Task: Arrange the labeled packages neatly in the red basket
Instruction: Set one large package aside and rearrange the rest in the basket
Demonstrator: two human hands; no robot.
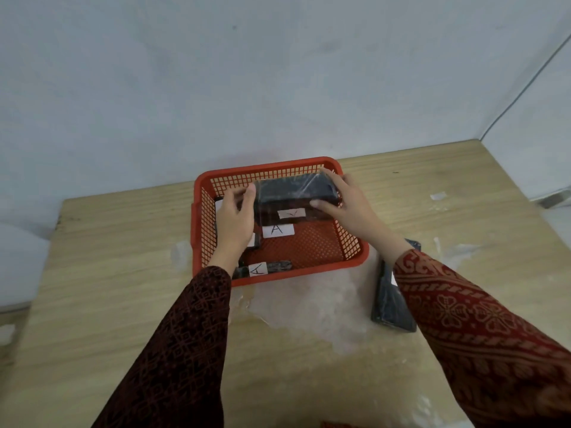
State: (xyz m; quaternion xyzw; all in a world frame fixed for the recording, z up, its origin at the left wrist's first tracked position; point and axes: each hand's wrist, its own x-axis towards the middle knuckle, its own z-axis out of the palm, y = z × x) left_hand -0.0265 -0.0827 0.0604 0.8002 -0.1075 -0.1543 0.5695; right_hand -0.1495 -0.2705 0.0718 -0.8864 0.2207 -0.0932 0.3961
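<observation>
Dark wrapped package [293, 188] with a white label on its near face is held over the far half of the red basket [279, 166], about level with the rim, long side running along the back wall. Both hands are on it: left hand [234, 219] fingers curled against its left end, right hand [346, 200] spread over the right end, thumb on the near face, fingers over the top. Neither is fully closed, more a two-sided clamp. Whether the package already rests on something below is not clear. Under and in front of it sits a package with an "A" label [278, 230]; another package [272, 267] with an "A" label lies against the near wall, and more sit under the left hand, partly hidden. Right part of the basket floor is bare. Step in hand looks like placing this package in the back row. Next move probably calls for lowering it flat and square to the back wall, label kept readable, then letting go at both ends without dragging neighbours. One more dark package [391, 301] waits outside on the worktop [123, 273], right of the basket, partly under the right sleeve, lying on crumpled clear plastic [309, 307].
</observation>
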